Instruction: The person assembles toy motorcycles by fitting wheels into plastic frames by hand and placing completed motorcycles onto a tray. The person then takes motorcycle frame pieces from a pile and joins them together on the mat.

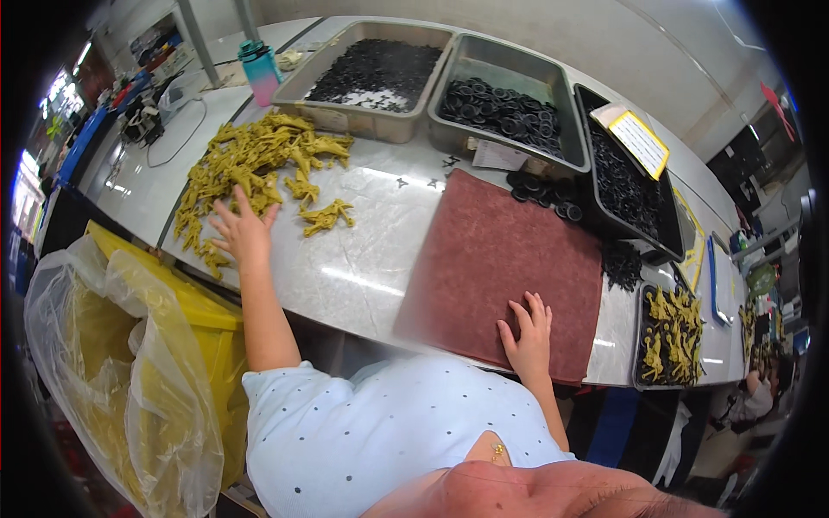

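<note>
My left hand [246, 235] reaches to the near edge of a heap of mustard-yellow moulded figures [259, 151], its fingers spread and holding nothing that I can see. Their exact kind is hard to make out. A few loose yellow figures [326, 217] lie just right of the heap. My right hand [528, 341] rests on the near right part of a reddish-brown cloth mat [492, 259], fingers stretched out and nothing in them. At the mat's far right corner lie several round black parts [544, 192].
Along the back stand a grey bin [345, 121] of small black pieces and another bin [509, 82] of black rings. A black bin [635, 186] with a yellow-framed card [639, 141] is at right. Nearby is a tray [669, 337] of yellow figures. A bag-lined yellow bin [220, 345] stands at left.
</note>
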Demonstrator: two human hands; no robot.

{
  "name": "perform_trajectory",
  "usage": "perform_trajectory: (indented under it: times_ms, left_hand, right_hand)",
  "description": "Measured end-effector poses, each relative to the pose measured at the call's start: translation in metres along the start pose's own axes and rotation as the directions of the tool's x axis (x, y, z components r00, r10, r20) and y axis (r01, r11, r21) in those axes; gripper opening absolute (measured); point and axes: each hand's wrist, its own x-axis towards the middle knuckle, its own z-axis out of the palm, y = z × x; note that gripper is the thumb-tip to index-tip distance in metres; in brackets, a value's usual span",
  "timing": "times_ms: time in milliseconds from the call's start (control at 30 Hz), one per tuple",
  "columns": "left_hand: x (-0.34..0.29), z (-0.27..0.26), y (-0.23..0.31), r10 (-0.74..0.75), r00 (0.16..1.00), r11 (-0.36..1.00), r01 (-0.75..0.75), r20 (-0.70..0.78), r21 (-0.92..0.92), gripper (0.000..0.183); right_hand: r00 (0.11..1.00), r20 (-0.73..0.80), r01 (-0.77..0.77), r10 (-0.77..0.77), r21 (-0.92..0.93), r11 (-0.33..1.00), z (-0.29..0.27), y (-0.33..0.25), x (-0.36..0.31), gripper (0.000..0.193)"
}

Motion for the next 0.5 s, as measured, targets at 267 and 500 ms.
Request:
perform_trajectory:
  times_ms: [267, 500]
  left_hand:
    - [0.036, 0.014, -0.04, -0.614, 0.788, 0.787, 0.615, 0.034, -0.037, 0.087]
    - [0.041, 0.05, -0.004, -0.227, 0.96, 0.954, 0.252, 0.163, -0.16, 0.084]
  right_hand:
    - [1.0, -0.014, 0.008, -0.008, -0.017, 1.0, 0.003, 0.002, 0.0, 0.038]
    - [1.0, -0.004, 0.002, -0.002, -0.022, 1.0, 0.0, -0.002, 0.001, 0.036]
